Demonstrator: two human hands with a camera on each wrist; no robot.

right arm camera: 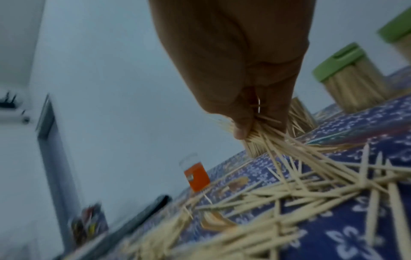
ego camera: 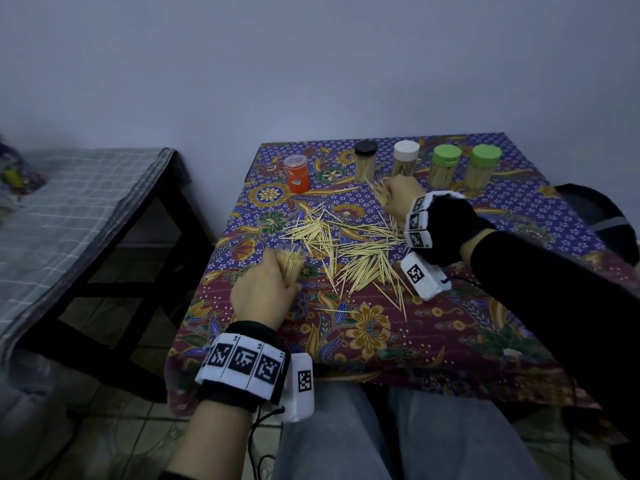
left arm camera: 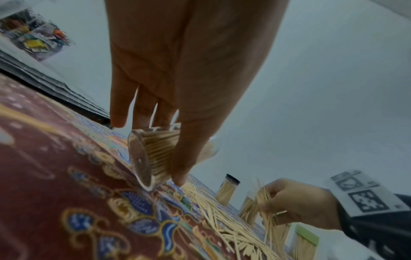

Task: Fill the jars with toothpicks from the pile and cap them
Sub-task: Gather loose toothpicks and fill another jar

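A loose pile of toothpicks (ego camera: 349, 247) lies spread over the middle of the patterned tablecloth (ego camera: 433, 341). My left hand (ego camera: 263, 289) grips a clear open jar (ego camera: 290, 263) (left arm camera: 153, 154), tilted and packed with toothpicks, at the pile's left edge. My right hand (ego camera: 401, 199) (right arm camera: 251, 98) holds a bundle of toothpicks (right arm camera: 262, 139) (left arm camera: 264, 207) just above the far side of the pile. Along the back stand filled jars with a black cap (ego camera: 365, 148), a white cap (ego camera: 406, 150) and two green caps (ego camera: 447, 155) (ego camera: 486, 156).
An orange-labelled clear container (ego camera: 297, 173) (right arm camera: 196, 174) stands at the back left of the table. A dark wooden bench with a checked cloth (ego camera: 69, 209) sits to the left. A dark chair back (ego camera: 599, 216) is at the right. The wall is close behind.
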